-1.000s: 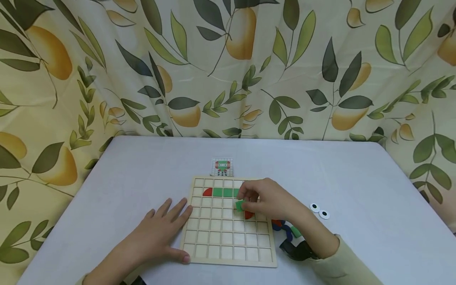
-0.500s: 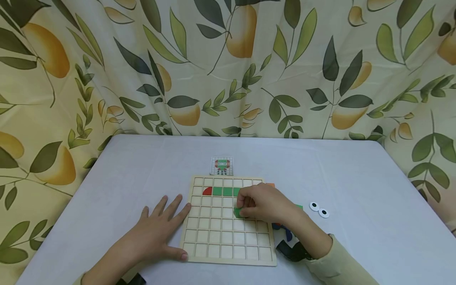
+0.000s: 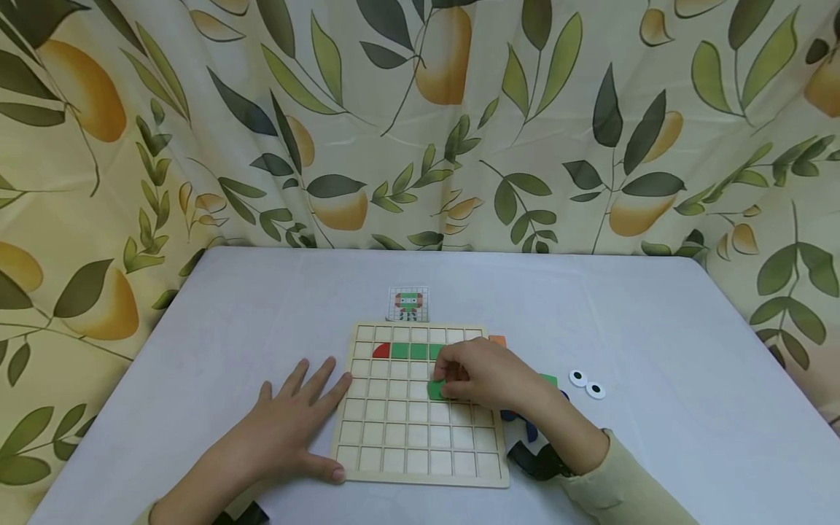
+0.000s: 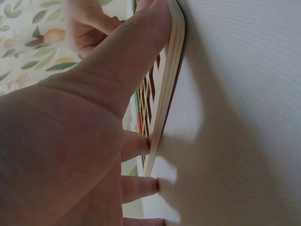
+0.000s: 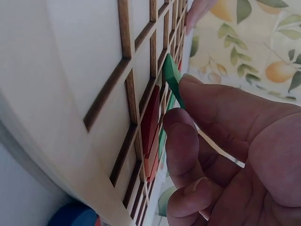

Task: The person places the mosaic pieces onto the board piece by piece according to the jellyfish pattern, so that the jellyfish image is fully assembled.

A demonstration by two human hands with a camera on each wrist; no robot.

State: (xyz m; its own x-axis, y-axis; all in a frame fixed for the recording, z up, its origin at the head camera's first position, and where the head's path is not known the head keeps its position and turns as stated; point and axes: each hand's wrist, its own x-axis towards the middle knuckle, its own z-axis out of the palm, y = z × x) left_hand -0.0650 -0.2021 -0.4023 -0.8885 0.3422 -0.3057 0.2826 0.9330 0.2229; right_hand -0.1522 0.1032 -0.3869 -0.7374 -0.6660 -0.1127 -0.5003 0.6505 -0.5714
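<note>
My right hand [image 3: 484,373] pinches a green square tile [image 3: 435,391] between thumb and fingertip, close over a cell of the wooden grid board [image 3: 420,480]. In the right wrist view the green tile [image 5: 171,75] stands tilted against the grid. A red tile [image 5: 150,123] lies in the cells below my fingers. Along an upper row sit a red quarter-round tile [image 3: 382,351] and several green squares [image 3: 418,351], partly hidden by the right hand. My left hand [image 3: 282,423] has its fingers spread beside the board's left edge, its thumb touching the near corner.
Behind the board lies a small pattern card [image 3: 408,303]. Right of it are two round eye pieces [image 3: 577,378], blue pieces [image 3: 531,430], a green piece [image 3: 550,380] and an orange piece [image 3: 499,340], partly covered by the right arm. A patterned curtain [image 3: 420,146] hangs behind the table.
My right hand has brought the green tile slightly nearer to me and to the left, lower against the grid. The red tile under that hand is now covered in the head view. The left hand barely moved.
</note>
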